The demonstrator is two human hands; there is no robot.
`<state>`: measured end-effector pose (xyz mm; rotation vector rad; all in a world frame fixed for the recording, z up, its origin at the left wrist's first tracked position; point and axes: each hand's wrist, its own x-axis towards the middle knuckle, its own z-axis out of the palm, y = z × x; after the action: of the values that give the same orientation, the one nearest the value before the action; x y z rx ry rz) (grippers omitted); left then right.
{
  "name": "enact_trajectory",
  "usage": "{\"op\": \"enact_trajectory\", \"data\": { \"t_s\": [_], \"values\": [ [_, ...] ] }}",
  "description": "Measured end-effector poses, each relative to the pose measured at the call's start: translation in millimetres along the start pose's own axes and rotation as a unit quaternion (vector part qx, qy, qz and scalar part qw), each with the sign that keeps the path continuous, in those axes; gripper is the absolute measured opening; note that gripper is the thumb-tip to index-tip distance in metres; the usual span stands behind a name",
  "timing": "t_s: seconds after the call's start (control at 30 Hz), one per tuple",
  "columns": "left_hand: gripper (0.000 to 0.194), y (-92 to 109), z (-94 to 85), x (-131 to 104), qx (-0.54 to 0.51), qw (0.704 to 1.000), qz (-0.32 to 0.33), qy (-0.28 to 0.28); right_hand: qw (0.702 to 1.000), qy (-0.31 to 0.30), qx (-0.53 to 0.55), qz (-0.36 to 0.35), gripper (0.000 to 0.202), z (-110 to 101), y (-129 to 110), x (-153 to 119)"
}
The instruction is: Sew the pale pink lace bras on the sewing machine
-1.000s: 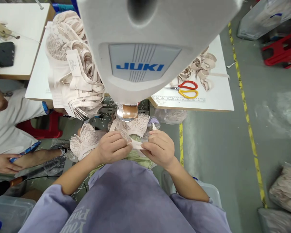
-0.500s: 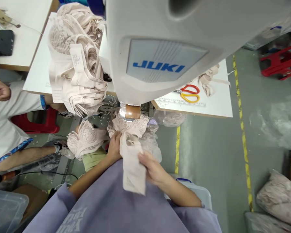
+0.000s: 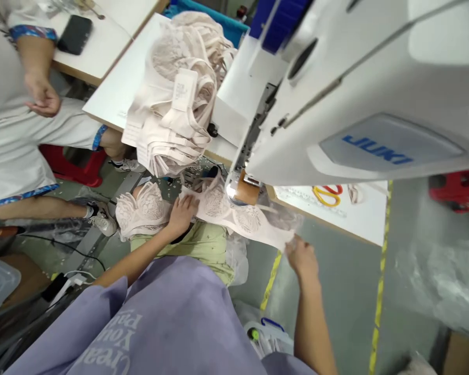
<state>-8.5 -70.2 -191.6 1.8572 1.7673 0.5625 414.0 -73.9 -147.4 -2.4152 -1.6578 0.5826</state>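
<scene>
A pale beige lace bra (image 3: 254, 221) stretches sideways beneath the head of a JUKI sewing machine (image 3: 336, 140), its middle behind the round presser area (image 3: 240, 188). At its left end, my left hand (image 3: 183, 211) has its fingers closed over the band. My right hand (image 3: 303, 255) pinches the far right end of the band and draws it out taut. Another beige lace bra (image 3: 143, 211) lies over my lap, just left of my left hand. The thumb of my left hand is hidden.
Several stacked bras (image 3: 172, 114) with a white tag lie on the white table (image 3: 113, 94). Scissors with red and yellow handles (image 3: 326, 195) rest on the right tabletop near a ruler. A co-worker's hand (image 3: 42, 96) is at the left, close to a black phone (image 3: 75, 35).
My right hand has moved right and pulled the folded band out, so the bra now spreads wide. My left hand stays on its left end. The view has turned toward the left.
</scene>
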Motion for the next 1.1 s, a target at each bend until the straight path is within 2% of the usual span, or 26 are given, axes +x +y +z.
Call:
{"op": "enact_trajectory", "data": {
  "t_s": [0.07, 0.13, 0.2, 0.27, 0.33, 0.4, 0.47, 0.5, 0.57, 0.63, 0.73, 0.77, 0.83, 0.87, 0.9, 0.97, 1.0, 1.03, 1.1],
  "values": [
    [0.029, -3.0, 4.3, -17.3, 0.006, 0.999, -0.033, -0.016, 0.997, -0.033, 0.008, -0.066, 0.083, 39.6, -17.0, -4.2],
    [0.028, -21.0, -10.0, -33.2, 0.019, 0.997, -0.078, -0.014, 0.986, -0.05, 0.038, -0.157, 0.081, 73.5, -45.4, -14.5],
    [0.029, -49.0, -42.3, -46.5, 0.047, 0.988, -0.144, 0.018, 0.965, -0.045, 0.075, -0.248, 0.073, 96.1, -81.1, -27.4],
    [0.032, -78.4, -82.7, -57.4, 0.084, 0.968, -0.226, 0.067, 0.939, -0.049, 0.119, -0.32, 0.06, 106.6, -119.6, -40.4],
    [0.032, -101.6, -117.9, -67.0, 0.108, 0.946, -0.293, 0.091, 0.913, -0.093, 0.16, -0.365, 0.047, 109.3, -156.3, -53.0],
    [0.031, -113.7, -138.9, -77.2, 0.11, 0.935, -0.326, 0.085, 0.88, -0.174, 0.186, -0.402, 0.037, 109.9, -188.6, -65.4],
    [0.032, -111.2, -144.8, -87.6, 0.101, 0.935, -0.332, 0.073, 0.843, -0.252, 0.199, -0.431, 0.031, 112.4, -215.9, -77.6],
    [0.034, -104.1, -143.4, -91.9, 0.095, 0.938, -0.326, 0.07, 0.832, -0.272, 0.204, -0.439, 0.031, 114.2, -227.9, -83.4],
    [0.04, -78.8, -136.7, -96.5, 0.073, 0.95, -0.297, 0.058, 0.825, -0.271, 0.209, -0.451, 0.04, 116.9, -248.9, -93.8],
    [0.043, -44.0, -130.6, -94.2, 0.034, 0.971, -0.234, 0.025, 0.817, -0.269, 0.186, -0.474, 0.053, 113.9, -265.3, -100.6],
    [0.043, 3.1, -130.1, -77.3, -0.041, 0.993, -0.103, -0.047, 0.77, -0.354, 0.103, -0.521, 0.035, 89.2, -276.9, -98.4],
    [0.043, 13.9, -130.3, -66.9, -0.057, 0.994, -0.073, -0.051, 0.758, -0.379, 0.089, -0.523, 0.037, 74.4, -276.6, -94.7],
    [0.029, 31.1, -124.7, -38.9, -0.149, 0.987, -0.064, -0.013, 0.758, -0.394, 0.106, -0.508, 0.044, 36.0, -270.3, -86.7],
    [0.024, 40.0, -117.6, -23.7, -0.225, 0.971, -0.072, -0.037, 0.768, -0.385, 0.132, -0.494, 0.043, 13.6, -264.7, -84.2],
    [0.027, 50.0, -107.8, -9.7, -0.302, 0.945, -0.083, -0.09, 0.781, -0.373, 0.162, -0.473, 0.041, -9.6, -257.9, -83.3],
    [0.035, 72.5, -84.5, 10.4, -0.401, 0.88, -0.092, -0.237, 0.803, -0.358, 0.213, -0.427, 0.036, -53.8, -241.1, -85.8],
    [0.038, 83.6, -73.5, 16.4, -0.419, 0.857, -0.089, -0.288, 0.809, -0.356, 0.228, -0.409, 0.035, -72.9, -231.4, -87.6],
    [0.041, 93.7, -64.6, 20.3, -0.425, 0.844, -0.082, -0.317, 0.806, -0.364, 0.235, -0.404, 0.035, -88.9, -220.9, -88.2],
    [0.041, 108.6, -54.6, 24.7, -0.436, 0.839, -0.07, -0.317, 0.768, -0.425, 0.214, -0.428, 0.034, -110.3, -198.8, -81.2]
  ]
}}
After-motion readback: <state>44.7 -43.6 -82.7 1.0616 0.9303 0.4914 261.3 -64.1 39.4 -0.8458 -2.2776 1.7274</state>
